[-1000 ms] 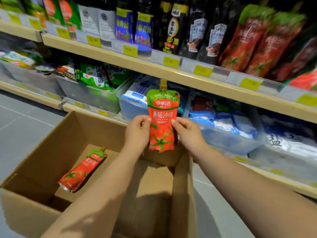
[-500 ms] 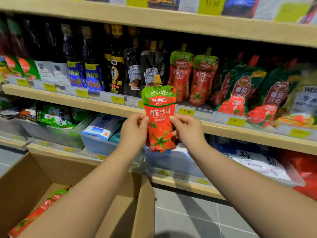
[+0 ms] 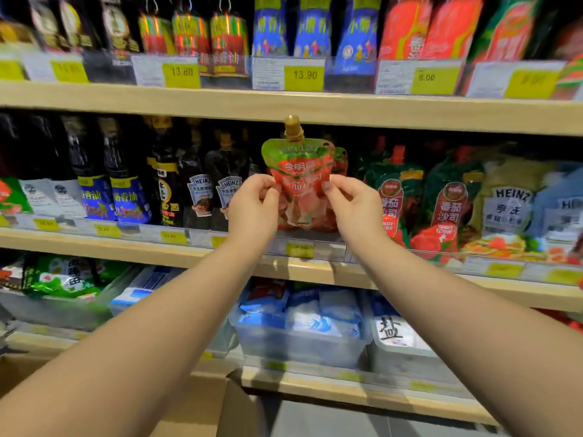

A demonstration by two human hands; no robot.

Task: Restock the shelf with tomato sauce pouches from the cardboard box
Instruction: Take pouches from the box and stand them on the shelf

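- Pouch [image 3: 299,184] is now at the middle shelf [image 3: 176,253]. One second back it was low, just over the box [image 3: 205,411]; half a second back it was level with the price rail.
- Box has dropped to the bottom edge of view, and its inside is hidden.
- Left hand [image 3: 252,209] and right hand [image 3: 356,206] each pinch a side edge of the pouch, thumbs in front. The grip is the same as before.
- Pouch is upright, with its gold spout just under the shelf above. It is held in front of a like pouch [image 3: 340,159] in the same slot and looks not yet set down.
- Judgement: the carry is done. What is left is pushing it in, standing it up and letting go.
- Pouch front reads "今明后". The line below is smeared and only "茄" is clear.
- Tag [image 3: 299,250] under the slot is too blurred to read.
- Dark pouches [image 3: 202,197] to the left are marked HEINZ, as is a pale pack [image 3: 511,200] to the right.
- Green-red pouches [image 3: 448,212] read "番茄沙司" and "TOMATO KETCHUP".
- Blue bottles [image 3: 126,200] read "香油".
- Top-rail tags read 13.80 [image 3: 181,72], 13.90 [image 3: 304,75] and 6.00 [image 3: 426,77].
- A bag [image 3: 391,331] on the lower shelf reads "盐".
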